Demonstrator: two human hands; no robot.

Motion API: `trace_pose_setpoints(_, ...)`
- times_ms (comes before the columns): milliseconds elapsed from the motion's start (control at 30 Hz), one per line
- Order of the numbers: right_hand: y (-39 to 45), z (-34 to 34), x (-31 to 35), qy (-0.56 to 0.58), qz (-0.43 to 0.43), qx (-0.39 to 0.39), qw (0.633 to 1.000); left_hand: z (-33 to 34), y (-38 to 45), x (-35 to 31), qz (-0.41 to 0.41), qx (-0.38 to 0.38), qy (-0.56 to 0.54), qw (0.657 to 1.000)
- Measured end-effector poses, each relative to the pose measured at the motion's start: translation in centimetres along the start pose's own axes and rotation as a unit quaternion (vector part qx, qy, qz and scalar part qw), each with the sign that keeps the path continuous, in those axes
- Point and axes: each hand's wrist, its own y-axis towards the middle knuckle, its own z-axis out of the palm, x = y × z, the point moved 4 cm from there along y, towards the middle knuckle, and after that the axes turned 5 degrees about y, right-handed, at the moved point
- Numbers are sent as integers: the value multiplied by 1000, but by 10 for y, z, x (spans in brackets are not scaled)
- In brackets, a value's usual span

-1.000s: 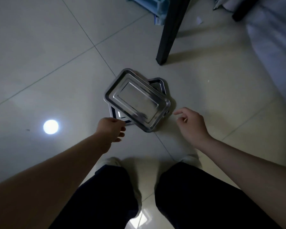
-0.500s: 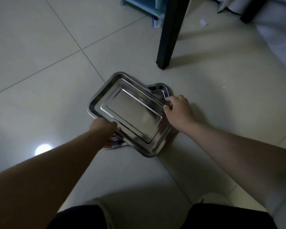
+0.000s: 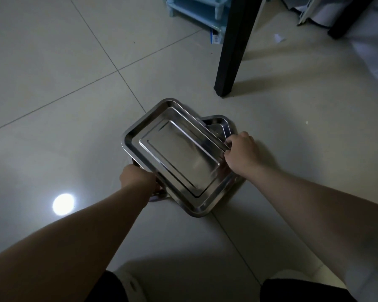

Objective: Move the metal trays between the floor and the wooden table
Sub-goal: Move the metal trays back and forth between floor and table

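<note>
A stack of shiny rectangular metal trays lies on the tiled floor in front of me. The top tray [image 3: 179, 155] sits skewed over a lower tray [image 3: 218, 123], whose far corner sticks out at the upper right. My left hand [image 3: 138, 178] is closed around the near-left edge of the stack; its fingers are hidden underneath, so I cannot tell which tray they hold. My right hand [image 3: 241, 153] grips the right rim of the top tray with curled fingers.
A black table leg [image 3: 231, 62] stands on the floor just beyond the trays. A light blue plastic rack [image 3: 196, 9] sits at the top centre. White fabric [image 3: 375, 53] lies at the right. A bright light reflection [image 3: 63, 203] shines on the floor tiles [image 3: 52, 83]. My knees are at the bottom.
From apart and empty, both hands closed in on the tray stack and now grip it at left and right. My view dropped closer to the floor.
</note>
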Motion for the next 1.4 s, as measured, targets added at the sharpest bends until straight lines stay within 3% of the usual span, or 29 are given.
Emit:
trace_pose_setpoints(233, 4, 2, -3, 8, 27, -19, 999, 4, -4, 4, -26, 35, -51, 998)
trace_pose_setpoints(467, 0, 5, -3, 100, 39, -7, 994, 6, -6, 0, -38, 45, -57, 997)
trace_pose_setpoints(600, -1, 5, 7, 150, 21, -28, 988, 5, -4, -8, -34, 1, -77, 996)
trace_pose_setpoints(733, 3, -9, 23, 208, -32, -73, 975, -6, -2, -31, 38, -76, -92, 992)
trace_pose_setpoints(933, -17, -58, 39, 294, -26, -113, 949, -54, -28, -71, 86, -71, -100, 989)
trace_pose_setpoints(1100, -71, -113, 69, 302, -28, -87, 949, -95, -89, -77, 42, -26, -94, 994)
trace_pose_setpoints(1400, -175, -246, 155, 289, -62, -59, 954, -207, -219, -102, -23, -22, -85, 996)
